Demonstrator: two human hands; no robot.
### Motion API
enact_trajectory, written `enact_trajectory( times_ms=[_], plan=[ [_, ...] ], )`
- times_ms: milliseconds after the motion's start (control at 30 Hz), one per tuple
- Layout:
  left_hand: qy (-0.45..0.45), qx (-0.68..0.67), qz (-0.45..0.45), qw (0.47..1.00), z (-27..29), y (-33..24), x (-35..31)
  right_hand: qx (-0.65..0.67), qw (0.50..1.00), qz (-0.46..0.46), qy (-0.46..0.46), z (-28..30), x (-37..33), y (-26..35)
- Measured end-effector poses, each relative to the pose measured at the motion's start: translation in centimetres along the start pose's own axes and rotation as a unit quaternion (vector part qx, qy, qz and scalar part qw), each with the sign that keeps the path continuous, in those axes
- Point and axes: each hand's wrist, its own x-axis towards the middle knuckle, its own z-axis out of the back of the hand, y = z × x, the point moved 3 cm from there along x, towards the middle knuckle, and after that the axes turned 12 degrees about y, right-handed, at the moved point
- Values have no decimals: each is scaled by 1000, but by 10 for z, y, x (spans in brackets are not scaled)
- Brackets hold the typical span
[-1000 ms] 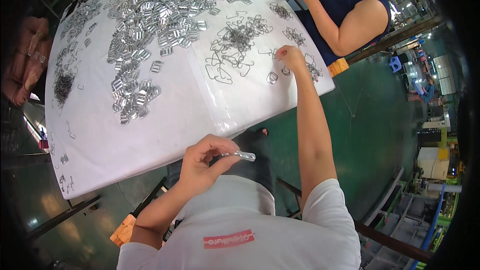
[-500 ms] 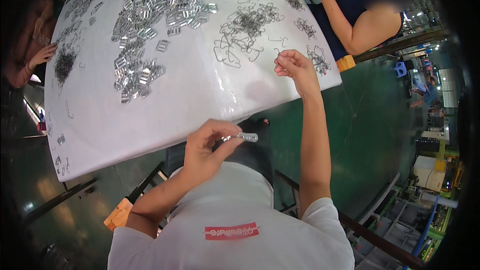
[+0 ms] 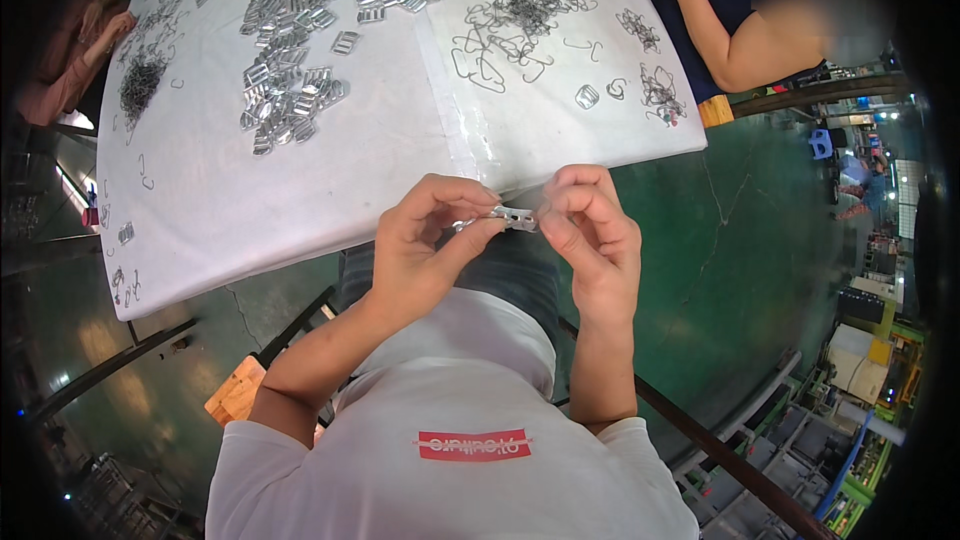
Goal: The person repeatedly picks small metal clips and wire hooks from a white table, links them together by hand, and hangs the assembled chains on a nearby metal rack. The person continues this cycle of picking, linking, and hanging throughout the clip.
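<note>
My left hand (image 3: 430, 240) is closed in a pinch on a shiny metal strap buckle (image 3: 518, 219), above my lap and just off the table's front edge. Against the buckle's right end are the curled fingers of my right hand (image 3: 592, 230). Its fingertips are slightly blurred, and what they hold is hidden. On the white-covered table (image 3: 350, 180) beyond lies a loose pile of bent wire hooks (image 3: 525, 15). A single buckle (image 3: 587, 96) rests in front of that pile, with a wire hook (image 3: 616, 89) beside it.
Metal buckles (image 3: 290, 105) spread in a large heap over the table's middle. Smaller hook piles (image 3: 660, 95) line the right edge, and a dark one (image 3: 142, 80) lies at left. Co-workers sit at both sides; one person's arm (image 3: 700, 20) is at the right.
My right hand has come back from beside the hook pile to the buckle in my left hand. The buckle and hook on the table now show. The view has shifted slightly.
</note>
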Motion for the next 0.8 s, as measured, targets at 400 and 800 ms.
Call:
enact_trajectory(
  times_ms=[400,800],
  plan=[
    [32,-86,-21,996,7,2,6,35,987,146,58,-5,19,-11],
    [-78,513,-39,854,142,25,91,204,977,32,49,-12,18,-27]
  ],
)
